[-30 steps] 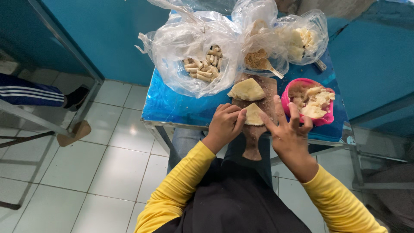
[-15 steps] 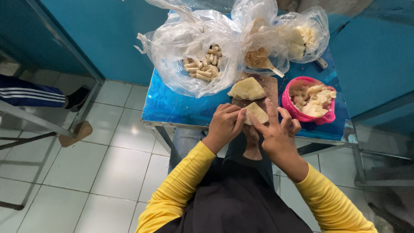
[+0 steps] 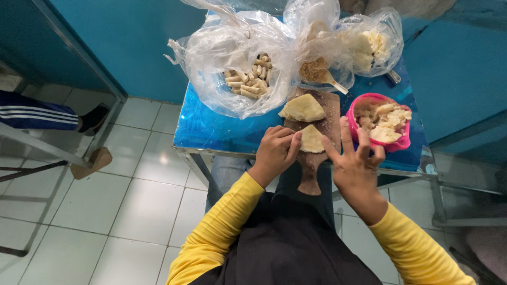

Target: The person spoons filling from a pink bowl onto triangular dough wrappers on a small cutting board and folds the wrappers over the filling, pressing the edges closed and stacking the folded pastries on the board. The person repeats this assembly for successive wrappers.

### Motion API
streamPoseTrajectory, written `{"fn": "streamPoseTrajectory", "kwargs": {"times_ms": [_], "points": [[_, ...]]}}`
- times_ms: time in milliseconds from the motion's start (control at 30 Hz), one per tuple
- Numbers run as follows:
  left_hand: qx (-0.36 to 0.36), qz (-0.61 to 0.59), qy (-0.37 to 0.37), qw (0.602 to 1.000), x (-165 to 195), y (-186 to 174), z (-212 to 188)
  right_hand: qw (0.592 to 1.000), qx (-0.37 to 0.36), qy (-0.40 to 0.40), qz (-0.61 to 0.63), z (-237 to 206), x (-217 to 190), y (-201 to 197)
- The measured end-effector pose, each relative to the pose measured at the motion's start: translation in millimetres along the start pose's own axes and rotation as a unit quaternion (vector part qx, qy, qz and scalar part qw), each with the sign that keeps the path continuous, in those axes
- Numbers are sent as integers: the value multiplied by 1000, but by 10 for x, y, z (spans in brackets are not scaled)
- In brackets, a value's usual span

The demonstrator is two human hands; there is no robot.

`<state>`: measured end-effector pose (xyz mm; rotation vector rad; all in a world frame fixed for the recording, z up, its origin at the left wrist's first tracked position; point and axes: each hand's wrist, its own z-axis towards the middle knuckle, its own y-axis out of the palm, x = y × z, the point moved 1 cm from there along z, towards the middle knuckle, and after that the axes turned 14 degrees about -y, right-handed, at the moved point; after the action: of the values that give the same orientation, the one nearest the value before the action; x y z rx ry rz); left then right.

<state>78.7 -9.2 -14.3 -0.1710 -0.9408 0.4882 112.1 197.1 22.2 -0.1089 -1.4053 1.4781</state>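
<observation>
White floor tiles fill the lower left of the frame, and a blue surface [image 3: 211, 126] stands against a teal wall in the upper half. On it, a wooden board [image 3: 325, 113] is laid with its handle pointing down the frame toward the person. Two pale folded wrappers rest on the board: a far wrapper [image 3: 302, 108] above, and a near wrapper [image 3: 311, 139] just below it, close to the surface's lower edge.

The near wrapper is flanked by both hands. The left hand [image 3: 275, 150] is curled, its fingertips pressed against the wrapper's left edge; whether the edge is actually pinched cannot be told. The right hand [image 3: 356, 161] is held spread, fingers fanned upward, with only the index fingertip seeming to meet the wrapper's right corner. The wrapper thus lies up-frame and between the hands, the left being the closer. A pink bowl [image 3: 401, 143] of filling sits just up and right of the right hand. Clear bags with small rolls [image 3: 251, 79] occupy the upper centre.
</observation>
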Motion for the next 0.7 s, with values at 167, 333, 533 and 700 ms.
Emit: {"fn": "streamPoseTrajectory", "kwargs": {"times_ms": [167, 333, 533, 700], "points": [[7, 2, -1, 1000, 20, 13, 20, 991, 24, 44, 123, 127, 419, 32], [9, -6, -1, 1000, 42, 0, 28, 960, 131, 91, 232, 846, 1021, 619], [-12, 5, -1, 1000, 69, -38, 27, 971, -58, 140, 186, 1470, 1141, 1332], [-7, 0, 6, 1000, 30, 1, 4, 948, -69, 198, 239, 1551, 1180, 1534]]}}
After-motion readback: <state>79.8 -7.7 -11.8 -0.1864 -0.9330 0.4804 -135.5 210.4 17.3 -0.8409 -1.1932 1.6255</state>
